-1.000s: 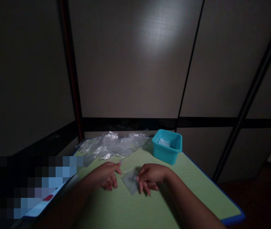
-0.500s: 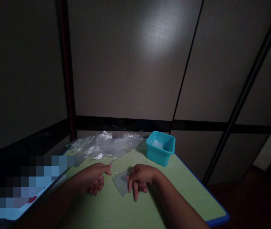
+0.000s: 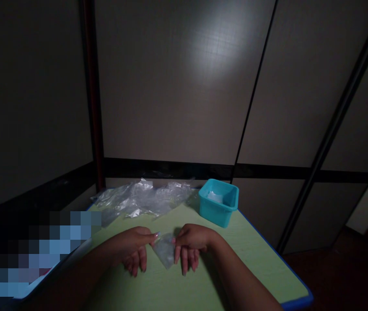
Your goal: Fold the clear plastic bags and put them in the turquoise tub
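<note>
A small clear plastic bag (image 3: 165,250) is stretched between my two hands, just above the green table. My left hand (image 3: 137,248) pinches its upper left corner between thumb and forefinger, the other fingers hanging loosely down. On the opposite side my right hand (image 3: 190,246) grips the bag's upper right edge between thumb and forefinger, its remaining fingers pointing down. Whether anything lies inside the bag cannot be made out.
Crumpled clear plastic sheets (image 3: 145,196) lie along the back of the green table (image 3: 252,259). A turquoise plastic basket (image 3: 216,211) with something white inside stands at the back right. Behind rise dark cabinet doors (image 3: 171,86). A pixelated patch covers the lower left.
My left hand has moved right to the small bag and now pinches its left corner. My right hand has kept its hold on the bag.
</note>
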`<act>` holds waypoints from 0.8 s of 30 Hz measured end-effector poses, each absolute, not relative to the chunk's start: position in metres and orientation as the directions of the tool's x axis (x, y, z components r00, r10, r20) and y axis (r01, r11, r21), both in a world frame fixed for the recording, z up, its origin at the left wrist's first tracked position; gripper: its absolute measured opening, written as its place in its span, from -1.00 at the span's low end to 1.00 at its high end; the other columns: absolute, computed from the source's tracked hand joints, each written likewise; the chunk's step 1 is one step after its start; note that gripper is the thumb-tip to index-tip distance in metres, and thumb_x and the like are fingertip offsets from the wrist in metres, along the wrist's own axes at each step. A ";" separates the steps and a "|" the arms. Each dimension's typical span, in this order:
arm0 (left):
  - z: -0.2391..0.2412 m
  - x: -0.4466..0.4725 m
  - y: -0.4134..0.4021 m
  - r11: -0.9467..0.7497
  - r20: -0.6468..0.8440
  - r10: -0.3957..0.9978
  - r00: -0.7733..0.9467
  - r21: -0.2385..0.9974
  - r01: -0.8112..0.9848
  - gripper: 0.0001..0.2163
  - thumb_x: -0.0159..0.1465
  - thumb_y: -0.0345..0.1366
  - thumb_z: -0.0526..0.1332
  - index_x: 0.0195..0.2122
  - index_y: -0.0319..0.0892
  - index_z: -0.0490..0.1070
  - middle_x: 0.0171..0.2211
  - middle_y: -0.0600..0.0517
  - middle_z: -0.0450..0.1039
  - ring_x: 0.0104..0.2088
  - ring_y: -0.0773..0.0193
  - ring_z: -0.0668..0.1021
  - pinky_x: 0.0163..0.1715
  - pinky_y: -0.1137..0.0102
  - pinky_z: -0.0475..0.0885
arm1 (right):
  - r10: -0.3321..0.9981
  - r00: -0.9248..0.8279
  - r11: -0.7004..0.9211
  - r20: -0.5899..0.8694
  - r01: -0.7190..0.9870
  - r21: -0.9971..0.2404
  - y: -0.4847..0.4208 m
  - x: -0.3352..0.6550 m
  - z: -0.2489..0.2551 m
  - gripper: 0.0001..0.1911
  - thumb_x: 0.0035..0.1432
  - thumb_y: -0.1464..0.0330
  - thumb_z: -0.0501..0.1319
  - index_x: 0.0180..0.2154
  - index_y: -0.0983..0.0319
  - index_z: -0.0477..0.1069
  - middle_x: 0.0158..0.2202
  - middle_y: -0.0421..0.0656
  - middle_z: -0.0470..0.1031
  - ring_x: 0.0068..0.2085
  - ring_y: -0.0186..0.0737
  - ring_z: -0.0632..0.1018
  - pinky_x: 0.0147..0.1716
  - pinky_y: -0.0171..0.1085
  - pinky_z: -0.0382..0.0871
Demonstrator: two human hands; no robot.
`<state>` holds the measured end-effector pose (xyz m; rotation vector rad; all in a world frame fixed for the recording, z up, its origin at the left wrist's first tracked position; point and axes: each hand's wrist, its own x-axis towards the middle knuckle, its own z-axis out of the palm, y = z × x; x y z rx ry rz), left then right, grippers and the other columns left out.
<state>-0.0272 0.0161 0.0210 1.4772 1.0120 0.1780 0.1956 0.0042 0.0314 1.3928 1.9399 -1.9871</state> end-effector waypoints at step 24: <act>0.024 -0.034 0.023 0.130 -0.394 0.792 0.467 0.856 0.501 -0.54 0.02 0.19 0.03 -0.34 -0.13 0.09 -0.64 0.07 0.40 -0.77 0.32 0.41 -0.82 0.54 0.09 | 0.884 -0.440 0.464 0.157 0.787 -0.406 -0.017 0.184 0.036 -0.33 -0.06 0.08 0.19 0.09 0.12 0.13 0.18 -0.04 0.03 0.16 -0.01 0.06 0.05 -0.04 -0.09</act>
